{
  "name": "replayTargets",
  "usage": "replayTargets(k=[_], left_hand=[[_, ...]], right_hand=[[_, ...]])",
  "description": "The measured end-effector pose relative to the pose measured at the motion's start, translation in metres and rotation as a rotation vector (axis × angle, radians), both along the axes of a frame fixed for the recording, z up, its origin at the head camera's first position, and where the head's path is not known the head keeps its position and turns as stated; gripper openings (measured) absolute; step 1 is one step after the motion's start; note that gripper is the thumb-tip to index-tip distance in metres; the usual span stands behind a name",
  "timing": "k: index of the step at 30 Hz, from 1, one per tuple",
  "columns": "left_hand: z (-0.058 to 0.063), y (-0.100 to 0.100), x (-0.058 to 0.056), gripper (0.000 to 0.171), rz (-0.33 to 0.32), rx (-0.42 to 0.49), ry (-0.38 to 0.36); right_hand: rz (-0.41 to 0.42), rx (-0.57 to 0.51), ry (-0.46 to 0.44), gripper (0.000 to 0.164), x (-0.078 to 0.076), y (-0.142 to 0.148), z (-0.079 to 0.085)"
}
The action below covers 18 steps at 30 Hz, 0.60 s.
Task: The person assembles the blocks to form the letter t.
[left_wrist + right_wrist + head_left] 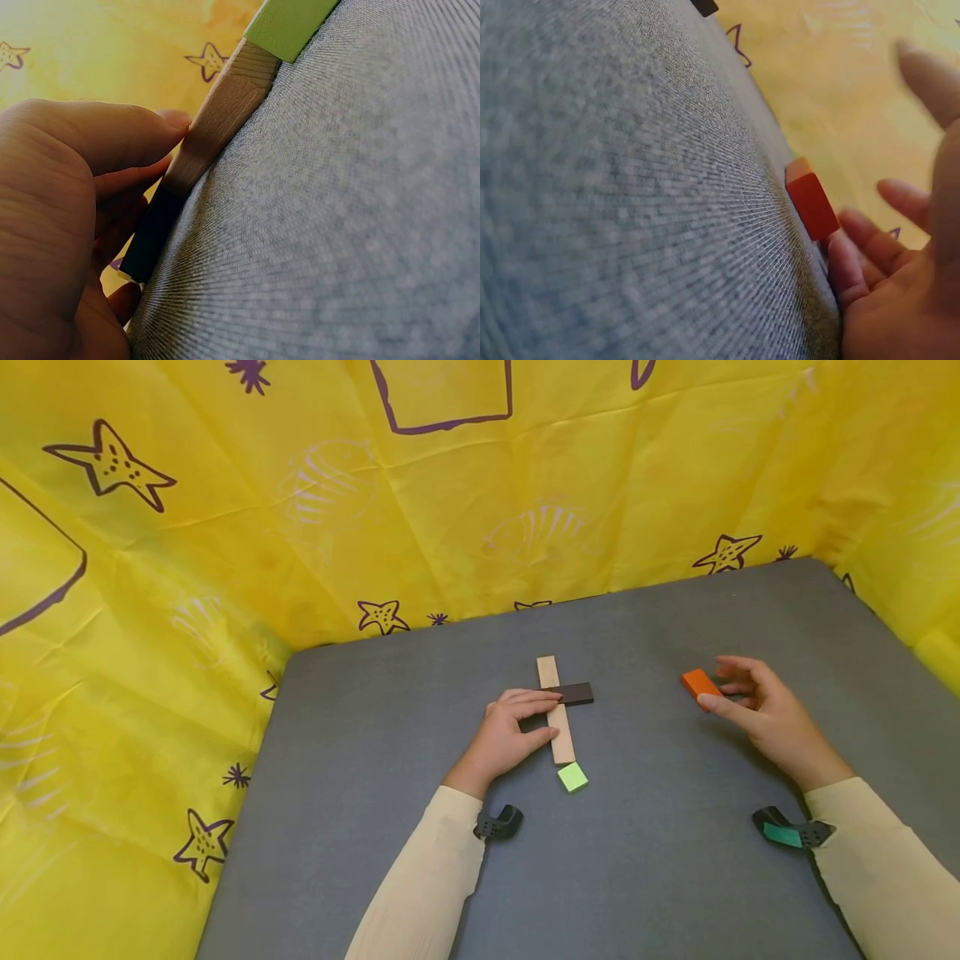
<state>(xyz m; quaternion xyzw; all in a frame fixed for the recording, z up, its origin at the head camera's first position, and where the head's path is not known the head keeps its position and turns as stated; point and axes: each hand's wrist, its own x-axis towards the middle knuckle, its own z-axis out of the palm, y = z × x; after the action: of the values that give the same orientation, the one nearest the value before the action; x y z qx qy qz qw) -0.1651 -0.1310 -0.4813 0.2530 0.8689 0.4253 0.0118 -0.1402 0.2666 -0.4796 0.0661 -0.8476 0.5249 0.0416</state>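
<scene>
My left hand (513, 731) reaches over a light wooden block (561, 735), its thumb touching the side. Its nearly straight fingers rest at the left end of a dark brown block (576, 694), hiding that end. More light wood (548, 672) shows beyond the dark block; whether it is one piece or two, I cannot tell. A light green block (573, 777) lies turned at the near end. At right, an orange block (697, 682) lies beside my right hand (772, 718). The right wrist view shows the fingers near the orange block (814, 206) and the thumb spread away.
All the blocks lie on a grey cloth-covered table (375, 735). Yellow fabric (465, 527) with purple sea drawings hangs along the back and sides. Each wrist wears a dark strap mount, such as the left one (498, 823).
</scene>
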Motion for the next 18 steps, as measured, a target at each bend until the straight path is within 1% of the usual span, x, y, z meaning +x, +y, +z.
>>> replayTargets(k=[3, 6, 9, 13, 18], left_hand=[[-0.0005, -0.0001, -0.0005, 0.043, -0.002, -0.002, 0.001], [-0.0009, -0.0002, -0.0005, 0.043, -0.006, 0.003, -0.001], [-0.0014, -0.0004, -0.0006, 0.043, -0.005, 0.006, -0.003], [-0.0016, -0.0005, -0.0006, 0.042, -0.006, 0.005, -0.002], [-0.0016, -0.0004, -0.0009, 0.042, -0.007, 0.004, 0.003]], right_hand=[[0.014, 0.086, -0.007, 0.071, -0.0016, -0.0015, -0.0008], [0.034, 0.131, 0.012, 0.072, -0.0038, -0.0022, -0.0031], [0.050, 0.169, 0.044, 0.068, -0.0052, -0.0029, -0.0047], [0.065, 0.221, 0.086, 0.058, -0.0059, -0.0037, -0.0050], [0.066, 0.241, 0.111, 0.048, -0.0058, -0.0042, -0.0046]])
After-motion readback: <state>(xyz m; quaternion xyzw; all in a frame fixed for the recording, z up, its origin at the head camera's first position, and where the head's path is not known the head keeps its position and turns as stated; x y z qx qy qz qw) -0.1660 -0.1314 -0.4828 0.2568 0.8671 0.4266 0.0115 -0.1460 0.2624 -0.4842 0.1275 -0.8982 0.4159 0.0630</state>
